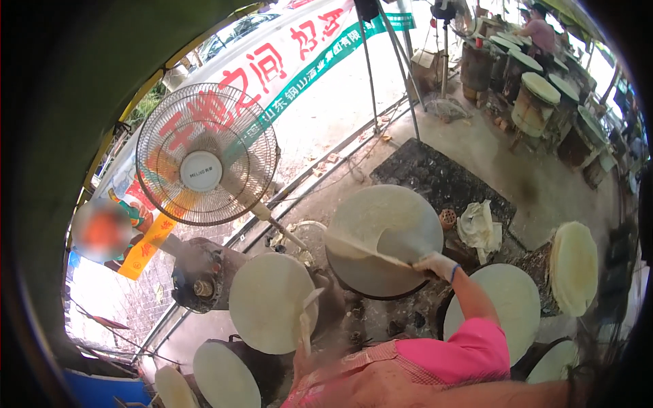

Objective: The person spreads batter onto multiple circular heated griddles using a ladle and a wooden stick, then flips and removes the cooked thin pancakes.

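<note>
A large round griddle (pixel 380 280) lies before me, its lower part bare and dark grey. A thin pale flatbread sheet (pixel 375 211) covers much of its upper side, one edge lifted into a narrow fold. My right hand (pixel 436 265), in a whitish glove, pinches that edge at the griddle's lower right. Over the right rim of a second round, pale-topped griddle (pixel 270 303) is my left hand (pixel 304 329), blurred and seen edge-on. A pale flat strip (pixel 312 297) shows at its fingertips; whether it is held is unclear.
A pedestal fan (pixel 206 155) stands at left before a banner (pixel 306 66) bearing writing. Tripod legs (pixel 403 66) rise behind. Right of the griddle are a perforated coal briquette (pixel 448 218), a crumpled cloth (pixel 479 229) and stacked flatbreads (pixel 574 268). Another person (pixel 542 35) is among drum stoves (pixel 533 109).
</note>
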A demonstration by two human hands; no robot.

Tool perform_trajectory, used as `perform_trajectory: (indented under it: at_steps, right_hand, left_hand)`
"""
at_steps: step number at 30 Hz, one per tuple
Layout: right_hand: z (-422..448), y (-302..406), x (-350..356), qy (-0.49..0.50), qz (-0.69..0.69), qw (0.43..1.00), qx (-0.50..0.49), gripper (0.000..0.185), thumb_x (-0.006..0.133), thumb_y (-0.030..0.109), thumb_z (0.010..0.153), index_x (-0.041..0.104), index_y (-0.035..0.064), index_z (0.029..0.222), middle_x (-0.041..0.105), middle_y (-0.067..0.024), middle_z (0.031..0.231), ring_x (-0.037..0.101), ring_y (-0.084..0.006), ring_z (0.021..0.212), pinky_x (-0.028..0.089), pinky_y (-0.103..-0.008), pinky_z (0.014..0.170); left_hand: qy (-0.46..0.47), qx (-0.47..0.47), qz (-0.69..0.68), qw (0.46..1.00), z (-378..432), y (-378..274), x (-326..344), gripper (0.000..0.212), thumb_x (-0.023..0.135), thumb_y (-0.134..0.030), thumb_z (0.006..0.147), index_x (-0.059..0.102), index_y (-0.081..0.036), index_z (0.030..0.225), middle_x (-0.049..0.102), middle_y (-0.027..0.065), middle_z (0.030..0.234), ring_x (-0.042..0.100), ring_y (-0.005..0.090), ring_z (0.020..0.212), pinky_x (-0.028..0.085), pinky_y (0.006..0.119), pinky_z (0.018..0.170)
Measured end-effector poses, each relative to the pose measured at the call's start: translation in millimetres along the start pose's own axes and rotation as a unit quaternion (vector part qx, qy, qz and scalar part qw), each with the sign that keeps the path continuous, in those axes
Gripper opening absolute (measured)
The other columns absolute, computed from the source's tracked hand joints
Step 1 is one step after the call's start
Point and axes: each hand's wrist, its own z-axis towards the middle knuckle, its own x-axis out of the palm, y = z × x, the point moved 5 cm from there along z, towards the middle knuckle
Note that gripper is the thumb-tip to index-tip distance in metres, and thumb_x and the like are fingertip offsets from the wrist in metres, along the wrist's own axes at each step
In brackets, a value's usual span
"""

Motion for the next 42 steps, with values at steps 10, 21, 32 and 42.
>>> perform_trajectory:
  at_steps: [10,21,32,42]
  right_hand:
    - [35,73,14,0.012,-0.104,0.994,-0.032,0.023,0.072,0.023,0.075,0.062,0.0034,0.068,0.050,-0.0030,0.053,0.043,-0.0139,0.043,0.032,-0.0328,0.040]
    - [16,113,18,0.038,-0.241,0.926,-0.289,0.022,0.069,0.015,0.075,0.069,0.0022,0.093,0.059,-0.0030,0.062,0.053,-0.0100,0.063,0.043,-0.0302,0.058]
    - [-252,-126,-9,-0.284,-0.093,0.951,0.072,0.034,0.065,0.019,0.079,0.065,0.0010,0.109,0.062,-0.0042,0.081,0.053,-0.0092,0.063,0.044,-0.0268,0.057]
    - [-146,-97,277,-0.429,-0.364,0.813,-0.147,0.028,0.058,0.036,0.087,0.069,0.0147,0.101,0.066,-0.0185,0.093,0.065,-0.0298,0.084,0.050,-0.0372,0.076]
  left_hand:
    - [-0.055,-0.058,-0.041,0.996,-42,15,-1,0.064,0.059,0.003,0.081,0.036,-0.005,0.140,0.048,0.0035,0.075,0.041,0.0101,0.059,0.033,0.026,0.050]
    - [-0.089,-0.022,-0.113,0.989,-77,39,-42,0.063,0.054,0.005,0.081,0.037,-0.011,0.139,0.049,0.0002,0.073,0.042,0.0063,0.053,0.034,0.021,0.045]
    - [0.066,-0.146,-0.215,0.963,-84,37,-106,0.065,0.046,0.007,0.082,0.033,-0.013,0.142,0.057,0.0046,0.092,0.055,0.0121,0.065,0.046,0.025,0.052]
    - [0.132,-0.081,-0.288,0.945,-96,62,-150,0.074,0.052,0.003,0.083,0.023,-0.020,0.147,0.039,-0.0016,0.053,0.035,0.0082,0.035,0.030,0.025,0.030]
